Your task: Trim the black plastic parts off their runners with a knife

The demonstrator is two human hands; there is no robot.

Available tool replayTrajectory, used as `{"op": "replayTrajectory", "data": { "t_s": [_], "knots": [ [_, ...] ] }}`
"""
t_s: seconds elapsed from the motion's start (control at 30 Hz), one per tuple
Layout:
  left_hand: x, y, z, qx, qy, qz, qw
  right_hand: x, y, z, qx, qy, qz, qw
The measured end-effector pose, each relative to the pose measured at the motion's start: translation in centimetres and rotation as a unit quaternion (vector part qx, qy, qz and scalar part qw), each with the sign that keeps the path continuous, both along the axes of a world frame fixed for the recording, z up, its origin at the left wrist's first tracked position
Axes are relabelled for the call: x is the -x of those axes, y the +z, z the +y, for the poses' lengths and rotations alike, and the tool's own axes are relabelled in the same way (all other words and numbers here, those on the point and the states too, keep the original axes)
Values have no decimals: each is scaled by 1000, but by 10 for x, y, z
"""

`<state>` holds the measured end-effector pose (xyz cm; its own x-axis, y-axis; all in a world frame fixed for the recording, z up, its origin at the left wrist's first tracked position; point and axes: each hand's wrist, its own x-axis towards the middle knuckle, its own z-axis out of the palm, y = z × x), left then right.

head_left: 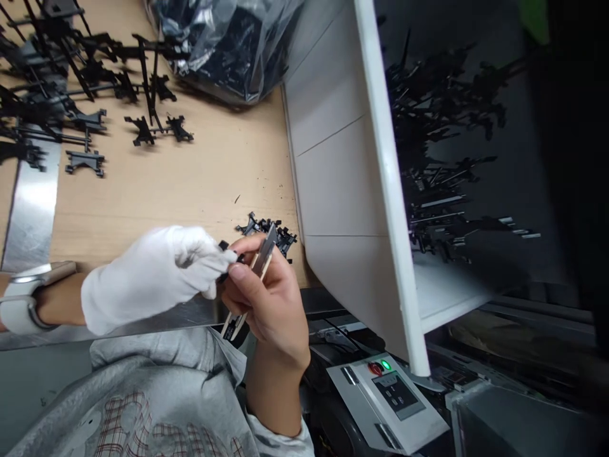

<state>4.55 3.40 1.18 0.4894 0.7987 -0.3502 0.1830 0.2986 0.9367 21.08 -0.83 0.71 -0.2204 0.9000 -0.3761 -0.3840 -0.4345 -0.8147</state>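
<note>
My left hand (157,273), in a white glove, pinches a small black plastic part (223,245) that its fingers mostly cover. Bare, my right hand (278,311) is wrapped round a utility knife (263,254) with a pale handle and a metal blade pointing up and away. The right thumb and forefinger also meet at the black part, right against the gloved fingertips. Just beyond the hands, a small heap of black plastic parts (285,240) lies on the tabletop.
Black molded parts on sprues (85,76) spread over the wooden table (214,171) at the far left. A clear plastic bag (228,51) of dark pieces sits at the back. To the right, a white-walled bin (347,171) holds more sprues, above a control box (387,403).
</note>
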Motion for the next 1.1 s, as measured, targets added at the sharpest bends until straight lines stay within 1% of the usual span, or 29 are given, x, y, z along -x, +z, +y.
{"op": "replayTrajectory", "data": {
  "t_s": [0.07, 0.13, 0.17, 0.23, 0.27, 0.3, 0.37, 0.47, 0.53, 0.63, 0.7, 0.8, 0.87, 0.9, 0.97, 1.0, 1.03, 1.07, 1.1],
  "knots": [
    [0, 3, 2, 5, -18, 12, 1000, -4, 3, -2, -15, -15, -71, 997],
    [0, 7, 5, 7, -36, 33, 999, -12, 7, -2, -51, -23, -184, 981],
    [0, 9, 5, -4, -41, 49, 998, -18, 9, -1, -77, -23, -256, 963],
    [1, 12, 6, -37, -46, 85, 995, -30, 12, 2, -117, -19, -399, 909],
    [1, 13, 5, -47, -48, 99, 993, -36, 13, 4, -127, -21, -452, 883],
    [2, 14, 4, -49, -50, 108, 992, -40, 14, 6, -130, -26, -491, 861],
    [4, 15, 2, -35, -55, 120, 991, -47, 13, 9, -125, -47, -532, 836],
    [6, 16, 1, -44, -55, 163, 984, -50, 11, 10, -114, -66, -548, 826],
    [6, 16, 1, -80, -55, 210, 973, -50, 10, 6, -112, -72, -543, 829],
    [10, 14, 0, -161, -61, 277, 945, -54, 12, -8, -120, -83, -511, 847],
    [17, 10, -1, -252, -65, 300, 918, -60, 12, -20, -124, -71, -478, 866],
    [29, 9, -1, -399, -65, 319, 857, -72, 10, -41, -115, 6, -438, 892],
    [30, 16, 5, -474, -61, 319, 818, -80, 7, -54, -100, 52, -429, 896],
    [27, 23, 10, -515, -56, 308, 798, -84, 5, -59, -95, 64, -428, 897],
    [8, 42, 23, -612, -62, 264, 743, -91, 2, -68, -92, 69, -427, 897],
    [-8, 54, 30, -664, -65, 240, 705, -93, 1, -71, -94, 68, -426, 897],
    [-27, 66, 39, -710, -115, 213, 662, -94, 0, -73, -97, 68, -425, 897],
    [-50, 79, 48, -731, -147, 199, 636, -95, 0, -75, -100, 67, -424, 898],
    [-75, 91, 58, -735, -167, 207, 624, -96, 0, -76, -105, 65, -423, 898]
  ]
}}
